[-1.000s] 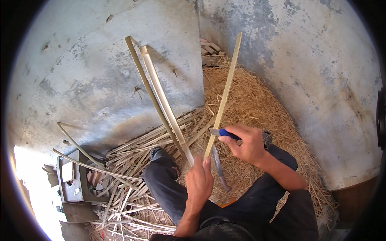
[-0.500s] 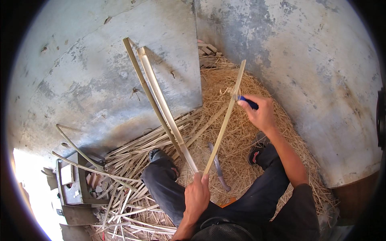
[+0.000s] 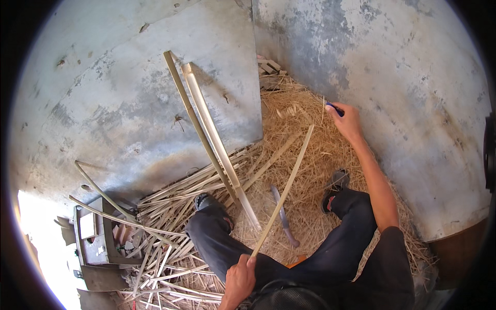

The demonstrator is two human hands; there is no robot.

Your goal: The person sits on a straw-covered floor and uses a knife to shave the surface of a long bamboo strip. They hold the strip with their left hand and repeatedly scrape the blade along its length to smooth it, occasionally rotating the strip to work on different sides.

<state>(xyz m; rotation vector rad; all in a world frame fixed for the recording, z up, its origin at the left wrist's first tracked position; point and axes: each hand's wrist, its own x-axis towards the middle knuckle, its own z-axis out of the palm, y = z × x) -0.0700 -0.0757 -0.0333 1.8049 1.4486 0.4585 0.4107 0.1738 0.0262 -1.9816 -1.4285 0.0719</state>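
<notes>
A long, pale bamboo strip (image 3: 284,191) slants up and away from my left hand (image 3: 241,280), whose closed fingers grip its near end. My right hand (image 3: 345,121) is closed round a blue-handled tool (image 3: 337,109), held past the strip's far tip and apart from it. A thin upright piece shows at the tool's front; its exact kind is too small to tell. Beneath the strip, a curved blade (image 3: 281,212) with a brownish handle lies on the floor between my feet.
Two long bamboo pieces (image 3: 209,134) lean on the grey wall (image 3: 129,98) at left. Split strips (image 3: 178,194) are heaped beside my left foot. Shavings (image 3: 305,150) cover the floor ahead. An open box (image 3: 95,243) with scraps stands far left; bricks (image 3: 269,66) lie in the corner.
My right hand and the blue-handled tool have moved off the strip, outward and to the right. My left hand has drawn the bamboo strip nearer to me and slightly left.
</notes>
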